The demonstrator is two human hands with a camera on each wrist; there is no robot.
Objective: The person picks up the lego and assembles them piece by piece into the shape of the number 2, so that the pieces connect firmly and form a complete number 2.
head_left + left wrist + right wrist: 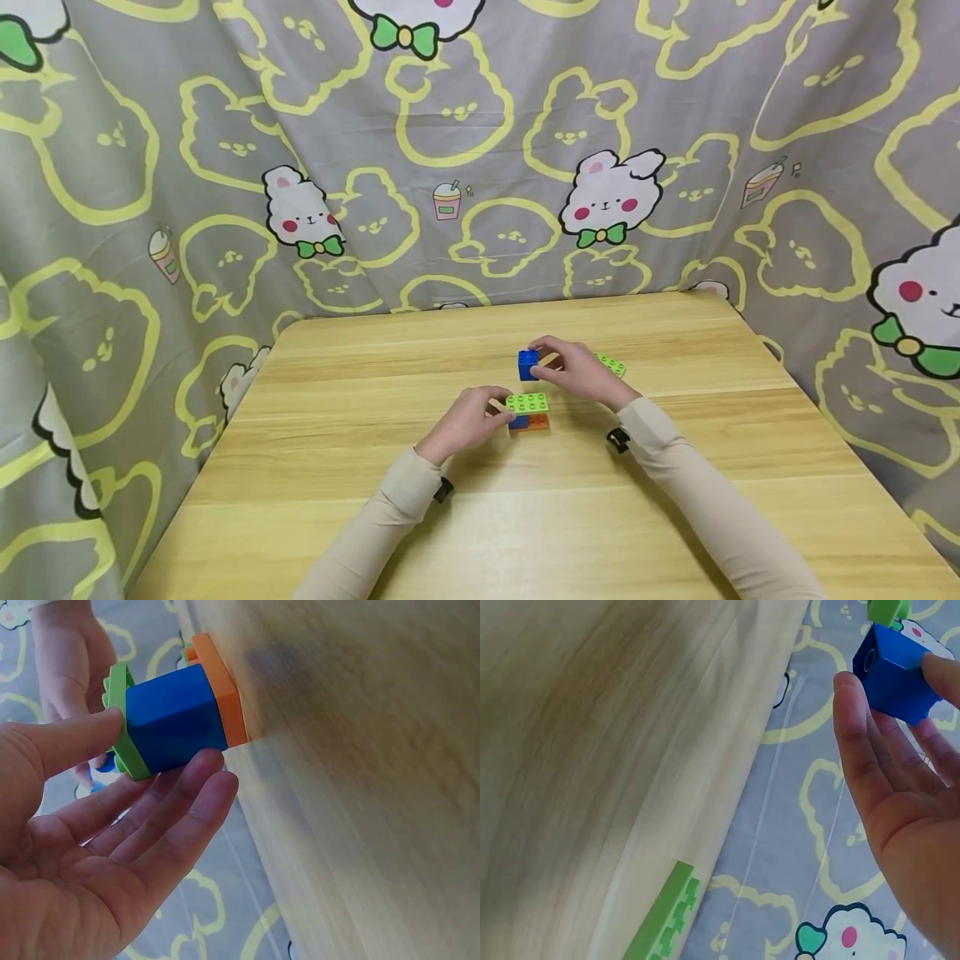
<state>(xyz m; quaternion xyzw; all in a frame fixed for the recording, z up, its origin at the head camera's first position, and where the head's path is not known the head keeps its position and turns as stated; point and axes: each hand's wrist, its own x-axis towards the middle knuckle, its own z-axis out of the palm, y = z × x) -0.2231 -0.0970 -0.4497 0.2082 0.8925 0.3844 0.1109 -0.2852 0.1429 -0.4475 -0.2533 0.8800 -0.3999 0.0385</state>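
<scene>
My left hand (pixel 468 419) pinches a small stack of toy building bricks from its left side. On top of the stack is a light green studded plate (pixel 528 402), with a blue brick (pixel 176 720) beneath it and an orange plate (pixel 229 705) at the bottom, down at the tabletop. The thumb presses the green plate's edge while fingertips lie along the blue brick. Just behind and above the stack, my right hand (pixel 583 372) holds a second blue brick (pixel 898 675) between thumb and fingers, raised off the table.
Another light green studded plate (pixel 617 366) lies on the wooden table (pixel 360 367) behind the right hand, partly hidden by it. A patterned curtain (pixel 480 250) hangs at the table's back and sides. Dark wrist devices (pixel 618 440) show under both cuffs.
</scene>
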